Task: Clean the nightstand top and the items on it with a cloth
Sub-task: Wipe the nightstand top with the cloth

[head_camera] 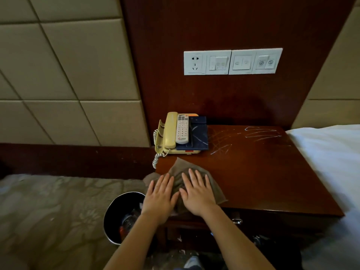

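2 bare hands lie flat on a brown cloth spread over the near left corner of the nightstand's counter. Left hand and right hand sit side by side, thumbs almost touching, fingers extended and spread, pressing down on the fabric rather than gripping it. Part of the cloth hangs past the counter's left edge beside the left hand. Beyond the fingertips, at the far left of the counter, stands a beige corded telephone; a white remote control and a dark blue marbled card holder rest on top of it. Pale scratch marks cross the wood farther right of the fingers. Below the left wrist, on the floor, a black wastebasket holds rubbish. White bedding borders the counter's right side.
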`<action>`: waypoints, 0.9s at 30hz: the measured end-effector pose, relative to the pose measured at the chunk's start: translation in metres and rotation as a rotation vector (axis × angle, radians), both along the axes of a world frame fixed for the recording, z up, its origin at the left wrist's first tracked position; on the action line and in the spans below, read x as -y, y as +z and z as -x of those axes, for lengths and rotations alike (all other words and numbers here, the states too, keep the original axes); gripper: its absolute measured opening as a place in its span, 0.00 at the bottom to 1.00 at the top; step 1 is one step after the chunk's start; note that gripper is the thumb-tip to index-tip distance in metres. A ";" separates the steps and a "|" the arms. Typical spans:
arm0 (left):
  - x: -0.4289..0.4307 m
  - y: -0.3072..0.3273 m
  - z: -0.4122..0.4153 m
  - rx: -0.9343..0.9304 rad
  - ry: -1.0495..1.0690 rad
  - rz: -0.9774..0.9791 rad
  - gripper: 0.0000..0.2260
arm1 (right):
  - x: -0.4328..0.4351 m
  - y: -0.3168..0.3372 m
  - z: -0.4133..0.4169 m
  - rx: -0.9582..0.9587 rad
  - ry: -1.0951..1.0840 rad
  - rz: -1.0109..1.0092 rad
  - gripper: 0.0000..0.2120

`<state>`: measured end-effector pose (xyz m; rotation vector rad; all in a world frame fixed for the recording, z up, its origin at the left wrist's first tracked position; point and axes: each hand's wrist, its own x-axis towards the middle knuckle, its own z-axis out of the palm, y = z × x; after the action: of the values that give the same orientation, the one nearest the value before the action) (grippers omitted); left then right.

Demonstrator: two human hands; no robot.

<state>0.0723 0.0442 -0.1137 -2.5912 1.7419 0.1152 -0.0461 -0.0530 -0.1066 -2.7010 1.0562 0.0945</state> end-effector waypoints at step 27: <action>-0.001 0.025 0.003 -0.031 0.120 0.088 0.20 | 0.027 0.066 0.040 0.630 -0.535 -0.548 0.04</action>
<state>0.0689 0.0453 -0.0891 -2.7707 1.6359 0.0830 -0.0863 -0.0802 -0.0401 -1.7147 1.2532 -0.4588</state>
